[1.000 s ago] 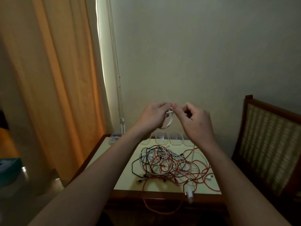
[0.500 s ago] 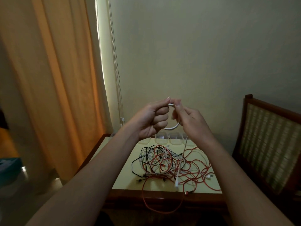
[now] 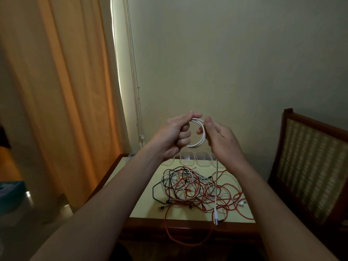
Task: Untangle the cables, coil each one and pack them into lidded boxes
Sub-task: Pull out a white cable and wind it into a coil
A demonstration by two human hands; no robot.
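Note:
Raised above the table, my left hand (image 3: 175, 135) pinches a small coil of white cable (image 3: 199, 142) at its top. My right hand (image 3: 220, 140) grips the same coil on its right side. The cable's loose tail (image 3: 216, 185) hangs straight down from my right hand, and its plug (image 3: 216, 219) dangles near the table's front edge. Below lies a tangle of red, black and white cables (image 3: 195, 187) on the pale table top (image 3: 143, 204). Several clear plastic boxes (image 3: 186, 159) stand in a row at the table's back edge, partly hidden by my hands.
One red cable loop (image 3: 188, 240) droops over the table's dark wooden front edge. A wooden chair with a woven back (image 3: 310, 162) stands to the right. An orange curtain (image 3: 66, 91) and thin blind cords (image 3: 135, 81) hang at the left. The wall is close behind.
The coil has grown by a turn. My right hand moved from the coil's top to its right side, and the hanging tail has shifted with its plug swinging near the front edge.

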